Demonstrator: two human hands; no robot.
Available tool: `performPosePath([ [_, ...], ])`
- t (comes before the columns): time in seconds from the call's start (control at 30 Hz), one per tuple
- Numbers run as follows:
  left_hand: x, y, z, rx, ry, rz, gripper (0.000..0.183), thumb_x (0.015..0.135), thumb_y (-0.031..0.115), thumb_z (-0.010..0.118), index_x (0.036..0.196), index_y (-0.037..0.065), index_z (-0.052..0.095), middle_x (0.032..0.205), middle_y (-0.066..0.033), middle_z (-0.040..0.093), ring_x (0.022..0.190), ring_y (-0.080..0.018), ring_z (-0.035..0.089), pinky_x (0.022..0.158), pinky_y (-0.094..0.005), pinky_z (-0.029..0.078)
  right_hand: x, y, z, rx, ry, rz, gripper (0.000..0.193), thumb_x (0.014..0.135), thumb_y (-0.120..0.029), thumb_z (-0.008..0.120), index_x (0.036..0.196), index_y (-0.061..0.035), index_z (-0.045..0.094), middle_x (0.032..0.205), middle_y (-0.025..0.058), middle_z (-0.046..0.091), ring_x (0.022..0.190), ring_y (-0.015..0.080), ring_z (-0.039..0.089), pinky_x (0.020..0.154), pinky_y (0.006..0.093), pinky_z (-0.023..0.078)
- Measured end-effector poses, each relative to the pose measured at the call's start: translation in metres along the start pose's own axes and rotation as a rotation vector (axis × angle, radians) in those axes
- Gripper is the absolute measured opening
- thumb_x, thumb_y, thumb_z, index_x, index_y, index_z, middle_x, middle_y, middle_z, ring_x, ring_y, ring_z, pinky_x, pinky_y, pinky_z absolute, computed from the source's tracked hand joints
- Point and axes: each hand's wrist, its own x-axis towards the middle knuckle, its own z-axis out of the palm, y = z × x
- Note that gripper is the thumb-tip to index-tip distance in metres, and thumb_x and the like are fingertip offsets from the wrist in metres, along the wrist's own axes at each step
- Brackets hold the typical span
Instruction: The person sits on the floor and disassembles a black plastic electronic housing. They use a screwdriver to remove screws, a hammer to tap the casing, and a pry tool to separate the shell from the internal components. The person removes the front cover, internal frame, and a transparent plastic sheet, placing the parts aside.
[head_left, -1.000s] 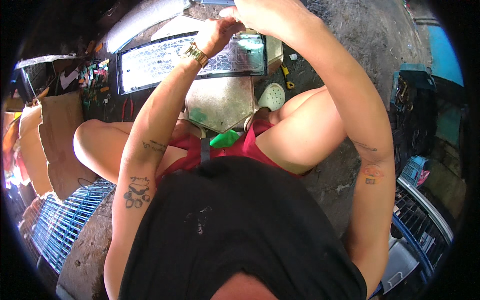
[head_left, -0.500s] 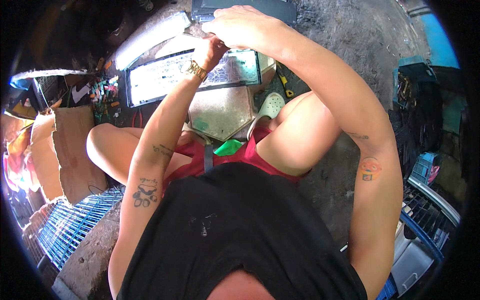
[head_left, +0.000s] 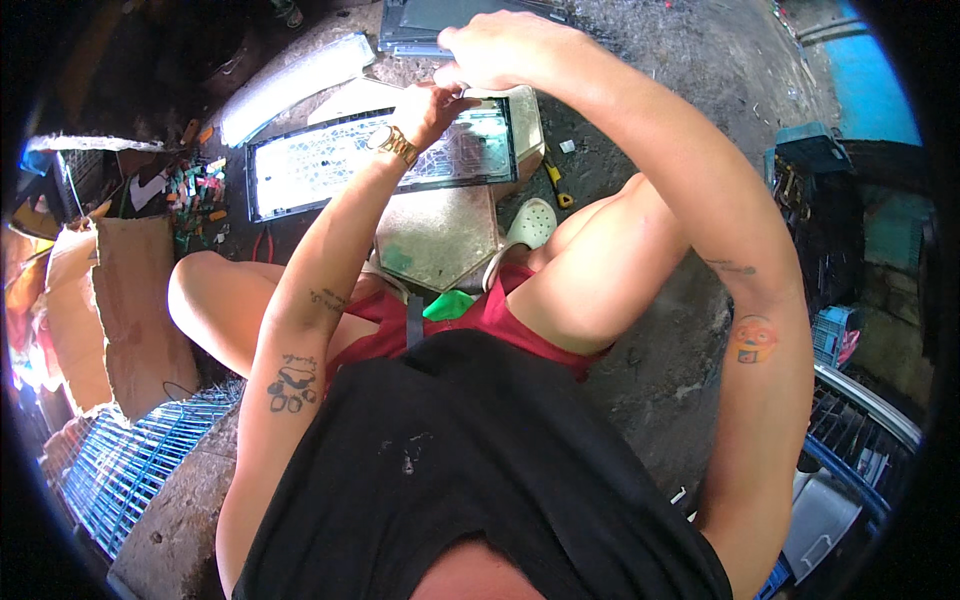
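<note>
My left hand, with a gold watch on its wrist, is over a long black-framed panel. Inside the frame lies a clear sheet with fine traced lines, like a keyboard's membrane. The left fingers are pinched together at the panel's far side. Just beyond, my right hand reaches across with bent, closed fingers close to the left fingertips. What either hand grips is too small or hidden to make out. Beneath the panel is a pale, angular slab.
A long silvery strip and a stack of dark flat panels lie beyond. Yellow-handled tool sits right of the slab, red-handled pliers left. Small coloured pieces, cardboard and a blue wire rack stand left.
My left hand has shifted slightly right and down, and the gap between the two hands looks a little wider. The whole view has moved slightly.
</note>
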Motion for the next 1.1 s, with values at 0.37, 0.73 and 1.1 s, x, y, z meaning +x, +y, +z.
performPosePath([
  [0.37,-0.012,0.0,-0.014,-0.143,-0.023,0.004,0.036,0.096,0.034,0.071,0.124,0.01,0.07,0.096,-0.0162,0.077,0.085,-0.0311,0.076,0.078,-0.0421,0.059,0.003,-0.012,0.005,-0.247,0.122,-0.164,0.037,0.087,-0.024,0.073,0.121,-0.0087,0.071,0.106,0.0143,0.077,0.1,0.0309,0.076,0.084,0.043,0.062],
  [0.73,-0.008,0.007,-0.014,-0.053,0.015,0.033,0.021,0.097,0.025,0.068,0.11,0.009,0.072,0.088,-0.0164,0.076,0.078,-0.0299,0.076,0.071,-0.0404,0.058,-0.014,-0.003,-0.004,-0.03,-0.007,-0.163,0.033,0.099,-0.026,0.06,0.13,-0.0166,0.065,0.121,0.022,0.066,0.112,0.0359,0.068,0.093,0.0493,0.055],
  [1.1,0.001,0.026,-0.006,0.008,0.026,0.037,0.031,0.1,0.039,0.066,0.117,0.014,0.068,0.08,-0.016,0.074,0.074,-0.0322,0.074,0.069,-0.0438,0.057,-0.033,0.021,0.017,0.107,0.319,-0.151,0.027,0.09,-0.011,0.067,0.114,-0.0005,0.063,0.101,0.0242,0.074,0.098,0.0394,0.074,0.085,0.0492,0.06],
])
